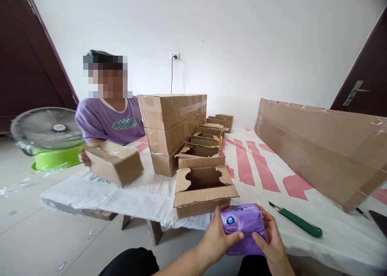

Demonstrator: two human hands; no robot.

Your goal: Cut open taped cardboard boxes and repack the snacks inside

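Packet in glossy purple plastic with a round blue logo (243, 237) is clamped between the person's left hand (215, 237) and right hand (273, 237), each side being gripped by fingers while the thumbs are pressed on its face. It is held at the near edge of a table covered in a white sheet with pink-red patches (292, 217). The space directly beyond is taken up by an open brown cardboard box with raised flaps (196, 205); whether its front flap is touched by the left fingertips cannot be told. Behind it, a row of similar open boxes (201, 150) is lined up towards the white wall (229, 38), closely flanked on the left by a tall stack of taped brown cartons (172, 136).

To the right, a craft knife with a dark green handle (302, 222) is laid near the right hand, its bare blade pointed away to the upper left. The table's right side is blocked by a large, long cardboard carton (314, 147).

Across on the left, a closed brown box (113, 165) is held by a co-worker in a purple T-shirt (113, 122). Beside them, a grey round fan (45, 126) is seen above a lime-green basin (57, 157).
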